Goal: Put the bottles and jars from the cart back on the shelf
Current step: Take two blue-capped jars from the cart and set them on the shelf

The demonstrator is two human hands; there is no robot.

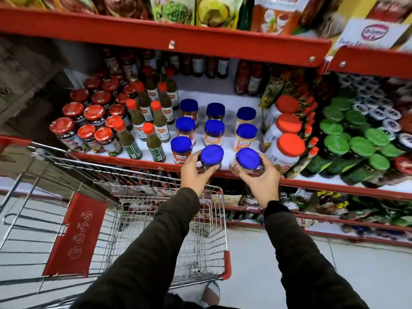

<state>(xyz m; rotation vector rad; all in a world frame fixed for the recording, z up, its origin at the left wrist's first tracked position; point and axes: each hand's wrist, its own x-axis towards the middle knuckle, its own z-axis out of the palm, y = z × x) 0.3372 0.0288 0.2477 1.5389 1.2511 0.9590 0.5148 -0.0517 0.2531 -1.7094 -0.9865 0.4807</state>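
Note:
My left hand [194, 172] grips a blue-lidded jar [211, 155] at the front edge of the red shelf [138, 161]. My right hand [260, 178] grips a second blue-lidded jar [248, 159] just to its right, also at the shelf's front edge. Behind them several more blue-lidded jars [214, 128] stand in rows on the white shelf surface. The wire cart [169, 230] sits below my arms; its basket looks empty where I can see into it.
Red-lidded jars [89, 128] and red-capped green sauce bottles [153, 139] stand left of the blue jars. Orange-lidded white jars [287, 148] and green-lidded jars [361, 146] crowd the right. An upper red shelf [165, 35] overhangs. A lower shelf [334, 219] holds packets.

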